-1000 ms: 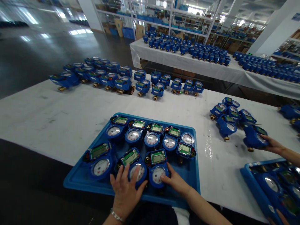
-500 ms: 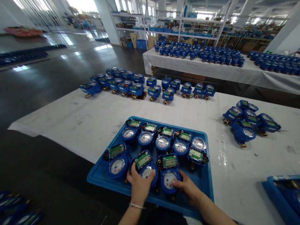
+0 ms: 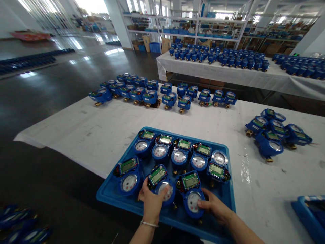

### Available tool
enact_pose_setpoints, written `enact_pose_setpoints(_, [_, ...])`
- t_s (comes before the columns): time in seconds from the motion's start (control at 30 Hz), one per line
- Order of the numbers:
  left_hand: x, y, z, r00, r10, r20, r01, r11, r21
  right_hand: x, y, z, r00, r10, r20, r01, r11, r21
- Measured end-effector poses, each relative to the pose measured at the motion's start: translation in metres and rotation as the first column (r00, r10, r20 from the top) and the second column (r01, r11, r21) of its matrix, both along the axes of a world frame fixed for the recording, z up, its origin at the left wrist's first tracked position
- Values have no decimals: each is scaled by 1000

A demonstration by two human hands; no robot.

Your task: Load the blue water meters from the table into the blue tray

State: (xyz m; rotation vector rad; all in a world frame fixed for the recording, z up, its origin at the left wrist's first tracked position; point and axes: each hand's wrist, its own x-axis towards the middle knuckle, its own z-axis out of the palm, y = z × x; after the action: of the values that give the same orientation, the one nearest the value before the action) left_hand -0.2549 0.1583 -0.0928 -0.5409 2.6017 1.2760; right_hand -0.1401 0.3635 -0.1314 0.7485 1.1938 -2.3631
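A blue tray on the white-covered table holds several blue water meters with round dials and green display boards. My left hand is closed around a tilted water meter in the front row, thumb on its dial. Beside it, my right hand grips another water meter from the right, thumb resting on the dial edge. To the left of both, a water meter stands untouched. Behind them runs a back row, where the rightmost water meter faces the other way round.
More water meters stand in rows along the far table edge. A cluster of meters lies to the right. Another blue tray is at the lower right. Behind, a second table carries many meters. Blurred meters lie low at left.
My right hand has shifted its meter slightly right and toward me, widening the gap from the left-hand meter. My left hand keeps its grip. The whole view has shifted slightly.
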Motion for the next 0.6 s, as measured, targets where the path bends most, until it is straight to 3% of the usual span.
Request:
enact_pose_setpoints(0.13, [8,1,-4,1000,19,-1,-19,1000,1,0,1,1,1000,2,-14,-3,998,-64])
enact_pose_setpoints(0.33, [11,-13,-22,996,-87,5,87,996,10,2,5,6,1000,13,-11,-14,997,-81])
enact_pose_setpoints(0.6, [5,-20,-22,981,-189,39,190,982,-16,6,14,-7,998,54,-30,-56,996,-76])
